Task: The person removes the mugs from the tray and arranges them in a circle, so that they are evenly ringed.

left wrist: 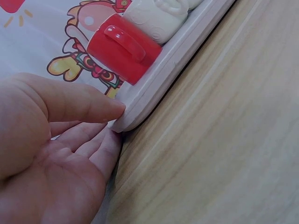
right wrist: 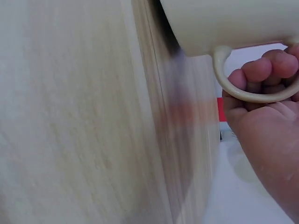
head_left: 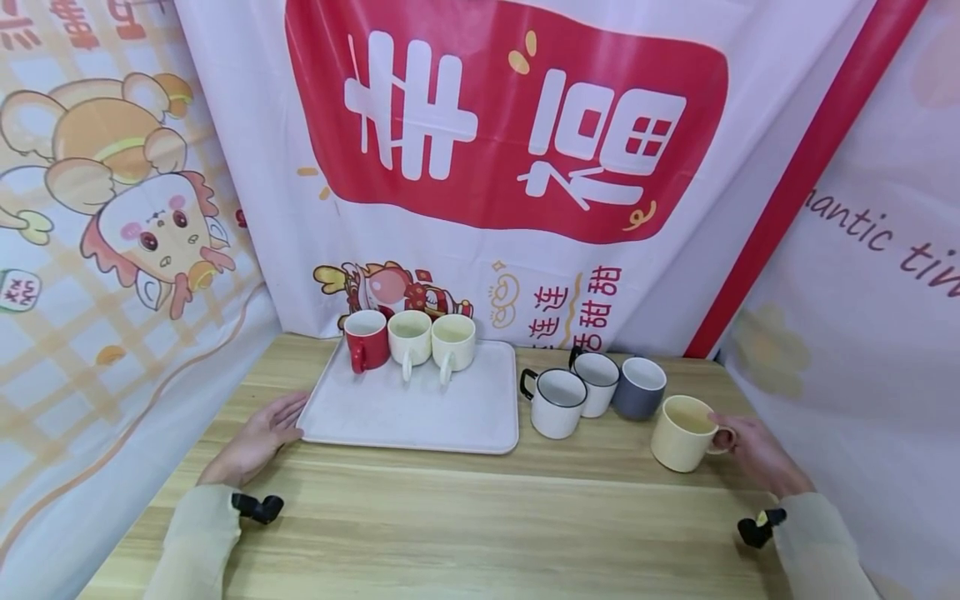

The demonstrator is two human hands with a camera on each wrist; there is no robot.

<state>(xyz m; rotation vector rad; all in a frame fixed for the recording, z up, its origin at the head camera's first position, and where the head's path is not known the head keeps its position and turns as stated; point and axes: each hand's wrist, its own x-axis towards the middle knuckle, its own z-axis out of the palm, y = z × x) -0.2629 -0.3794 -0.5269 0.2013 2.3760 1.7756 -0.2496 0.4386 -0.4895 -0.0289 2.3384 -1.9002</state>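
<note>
My right hand (head_left: 757, 454) grips the handle of a pale yellow mug (head_left: 678, 437) at the table's right side, fingers curled through the loop in the right wrist view. The mug is upright, close over the wood. At the left, my left hand (head_left: 258, 437) holds the near left corner of a white tray (head_left: 420, 417), thumb (left wrist: 110, 108) at the rim and the other fingers along its outer side. Along the tray's back stand a red mug (head_left: 367, 343) and two cream mugs, one in the middle (head_left: 409, 340) and one at the right (head_left: 454, 343), handles toward me.
Right of the tray stand two white mugs with black rims, one nearer (head_left: 557, 412) and one behind (head_left: 597, 387), then a grey-blue cup (head_left: 639, 392) beside the yellow mug. Printed cloth (head_left: 510, 283) hangs behind the wooden table (head_left: 465, 533) and along both sides.
</note>
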